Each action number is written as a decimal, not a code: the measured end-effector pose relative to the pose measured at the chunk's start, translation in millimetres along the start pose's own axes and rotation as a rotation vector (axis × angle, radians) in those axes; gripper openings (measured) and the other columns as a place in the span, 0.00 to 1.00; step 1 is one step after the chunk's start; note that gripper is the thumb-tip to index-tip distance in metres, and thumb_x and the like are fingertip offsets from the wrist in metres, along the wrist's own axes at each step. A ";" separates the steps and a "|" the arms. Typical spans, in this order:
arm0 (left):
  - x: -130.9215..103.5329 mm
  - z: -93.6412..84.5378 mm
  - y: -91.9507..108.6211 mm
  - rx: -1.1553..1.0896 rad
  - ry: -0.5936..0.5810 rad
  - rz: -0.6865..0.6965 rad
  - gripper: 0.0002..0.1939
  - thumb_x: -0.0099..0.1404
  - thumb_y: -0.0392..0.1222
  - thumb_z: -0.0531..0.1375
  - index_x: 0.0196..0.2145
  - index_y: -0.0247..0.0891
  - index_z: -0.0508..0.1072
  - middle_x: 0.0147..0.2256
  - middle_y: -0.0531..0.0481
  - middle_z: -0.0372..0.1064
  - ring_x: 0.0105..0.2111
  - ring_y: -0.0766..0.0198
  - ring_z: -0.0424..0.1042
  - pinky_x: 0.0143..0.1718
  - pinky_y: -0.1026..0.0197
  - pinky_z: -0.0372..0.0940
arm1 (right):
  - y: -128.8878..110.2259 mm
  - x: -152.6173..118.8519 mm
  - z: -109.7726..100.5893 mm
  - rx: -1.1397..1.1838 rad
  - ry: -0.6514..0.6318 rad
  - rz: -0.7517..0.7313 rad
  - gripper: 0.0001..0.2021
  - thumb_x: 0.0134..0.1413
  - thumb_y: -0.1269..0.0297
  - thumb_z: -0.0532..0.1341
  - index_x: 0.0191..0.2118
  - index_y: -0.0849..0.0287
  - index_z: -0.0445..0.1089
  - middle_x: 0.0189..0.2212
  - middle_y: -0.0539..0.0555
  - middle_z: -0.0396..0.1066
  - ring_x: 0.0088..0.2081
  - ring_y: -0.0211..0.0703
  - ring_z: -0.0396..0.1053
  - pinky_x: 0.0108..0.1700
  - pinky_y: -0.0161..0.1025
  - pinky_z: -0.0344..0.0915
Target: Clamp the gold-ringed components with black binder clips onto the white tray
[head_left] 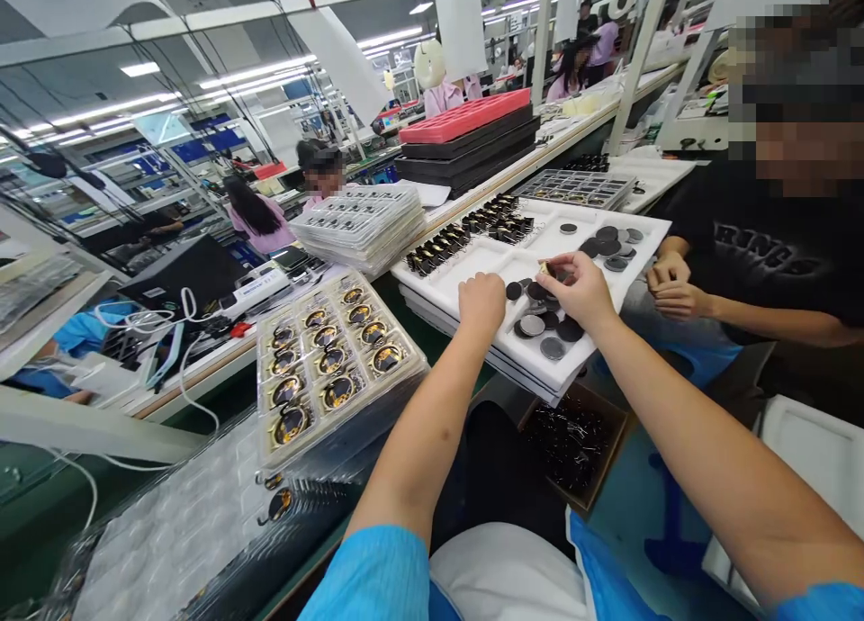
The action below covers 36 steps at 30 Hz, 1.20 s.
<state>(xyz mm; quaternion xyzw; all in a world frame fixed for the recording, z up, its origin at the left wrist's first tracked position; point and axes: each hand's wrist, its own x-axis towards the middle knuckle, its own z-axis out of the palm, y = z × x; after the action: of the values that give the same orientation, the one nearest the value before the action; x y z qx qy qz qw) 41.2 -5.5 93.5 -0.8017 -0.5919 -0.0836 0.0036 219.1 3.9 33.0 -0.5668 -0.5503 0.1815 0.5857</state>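
Note:
My left hand [481, 301] is closed, with its fingers curled down over the white tray [465, 270]; whatever it may hold is hidden. Between the thumb and fingers of my right hand [581, 290] is a small gold-edged piece [545, 268], too small to name exactly. Around and below this hand lie loose black and grey discs [532, 325], some overlapping. More discs [607, 241] are spread in the tray's far right compartment. Along the tray's left side stand rows of small black parts with thin wires [438, 248].
At left, a clear blister tray [317, 333] holds gold-rimmed round parts. Stacked clear trays [364, 225] and red and black trays [465, 117] stand on the bench behind. Below is a carton [573, 441] of dark pieces. A co-worker [762, 234] sits at right, hands together.

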 end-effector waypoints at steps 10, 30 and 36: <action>-105.5 -51.2 -14.2 -1.166 0.309 -0.093 0.18 0.74 0.51 0.53 0.47 0.37 0.76 0.39 0.44 0.78 0.39 0.57 0.77 0.42 0.57 0.70 | -16.8 12.2 0.6 0.405 0.160 0.331 0.01 0.55 0.69 0.63 0.33 0.59 0.71 0.35 0.63 0.77 0.32 0.44 0.74 0.35 0.43 0.72; -86.9 -111.9 -294.4 -0.286 0.354 -0.437 0.08 0.65 0.38 0.61 0.41 0.37 0.79 0.35 0.46 0.77 0.38 0.55 0.74 0.47 0.54 0.67 | -223.7 -4.1 291.8 -0.224 -0.612 -0.274 0.09 0.58 0.72 0.63 0.43 0.62 0.79 0.44 0.62 0.80 0.47 0.53 0.75 0.52 0.44 0.68; -78.4 -94.8 -309.2 -0.224 0.279 -0.373 0.14 0.68 0.40 0.58 0.46 0.36 0.81 0.46 0.39 0.77 0.43 0.52 0.73 0.53 0.52 0.64 | -217.4 19.2 281.0 -0.252 -0.669 -0.369 0.06 0.56 0.72 0.64 0.37 0.62 0.80 0.38 0.60 0.80 0.45 0.54 0.75 0.52 0.43 0.67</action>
<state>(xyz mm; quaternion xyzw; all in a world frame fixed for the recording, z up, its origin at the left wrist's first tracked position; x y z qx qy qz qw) -287.1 2.8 147.2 -0.6547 -0.7104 -0.2575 -0.0190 -102.9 87.0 159.5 -0.4354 -0.8211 0.1786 0.3231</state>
